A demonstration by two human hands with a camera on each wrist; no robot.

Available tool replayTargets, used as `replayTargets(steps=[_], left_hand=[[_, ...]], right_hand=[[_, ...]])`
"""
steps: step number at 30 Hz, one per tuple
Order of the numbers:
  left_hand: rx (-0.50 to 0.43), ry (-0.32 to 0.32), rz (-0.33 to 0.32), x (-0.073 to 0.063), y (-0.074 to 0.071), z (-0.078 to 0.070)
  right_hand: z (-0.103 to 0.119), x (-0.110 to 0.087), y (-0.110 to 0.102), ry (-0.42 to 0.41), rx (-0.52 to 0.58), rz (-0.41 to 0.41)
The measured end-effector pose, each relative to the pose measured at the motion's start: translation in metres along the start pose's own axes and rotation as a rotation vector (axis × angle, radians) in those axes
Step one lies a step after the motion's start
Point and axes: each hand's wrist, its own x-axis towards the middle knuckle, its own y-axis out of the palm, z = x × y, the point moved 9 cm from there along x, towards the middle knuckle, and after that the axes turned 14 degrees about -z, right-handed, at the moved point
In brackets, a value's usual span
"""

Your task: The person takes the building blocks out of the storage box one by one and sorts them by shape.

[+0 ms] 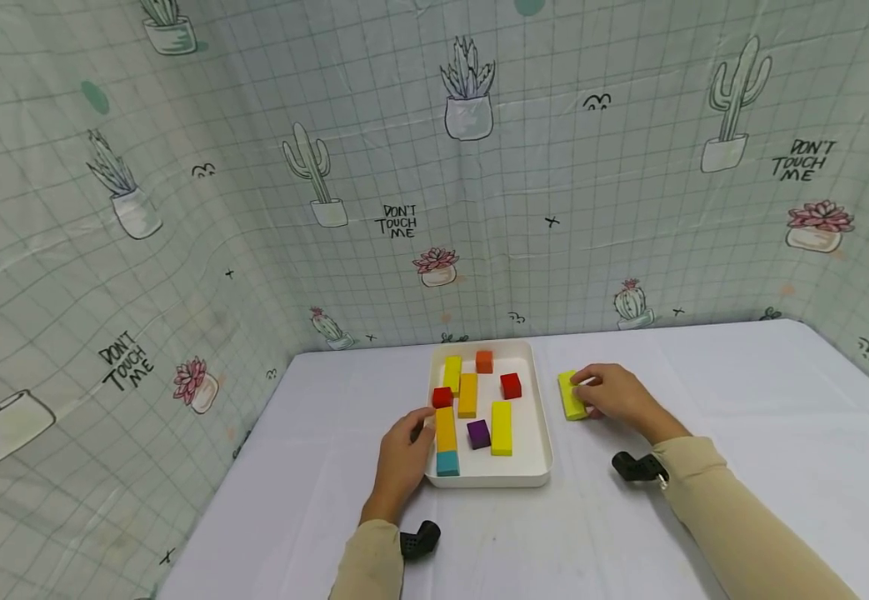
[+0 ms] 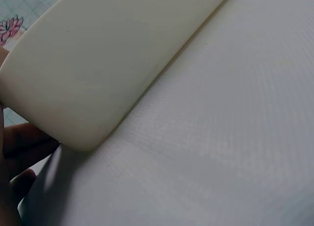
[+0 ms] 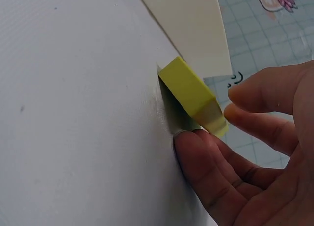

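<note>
A white tray [image 1: 531, 454] holds several colored wooden blocks, among them a purple cube [image 1: 479, 434], a tall yellow block [image 1: 501, 428], and an orange-yellow block [image 1: 445, 429] beside a blue cube [image 1: 446, 463]. My left hand [image 1: 402, 454] grips the tray's left rim; in the left wrist view its fingers [image 2: 29, 140] lie against the tray's outer wall [image 2: 98, 64]. Right of the tray, another yellow block [image 3: 189, 86] lies on the table. My right hand [image 1: 617, 398] has its fingers curled round that block, fingertips right at its edges.
White cloth covers the table [image 1: 494, 542]. Behind and at the left hangs a gridded curtain [image 1: 374, 283] printed with cacti. Red cubes [image 1: 511, 385] and an orange cube [image 1: 484, 362] sit toward the tray's far end. Black wrist devices [image 1: 421, 540] are worn on both arms.
</note>
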Motion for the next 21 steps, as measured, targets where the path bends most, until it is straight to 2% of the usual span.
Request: replayTargets(steps=[8, 21], left_hand=[[0.020, -0.002, -0.005, 0.0003, 0.0008, 0.0005], [0.014, -0.014, 0.004, 0.0011, 0.0031, 0.0038]], right_hand=[[-0.0021, -0.0033, -0.0032, 0.028, 0.067, 0.025], [-0.0078, -0.0012, -0.0035, 0.062, 0.088, 0.019]])
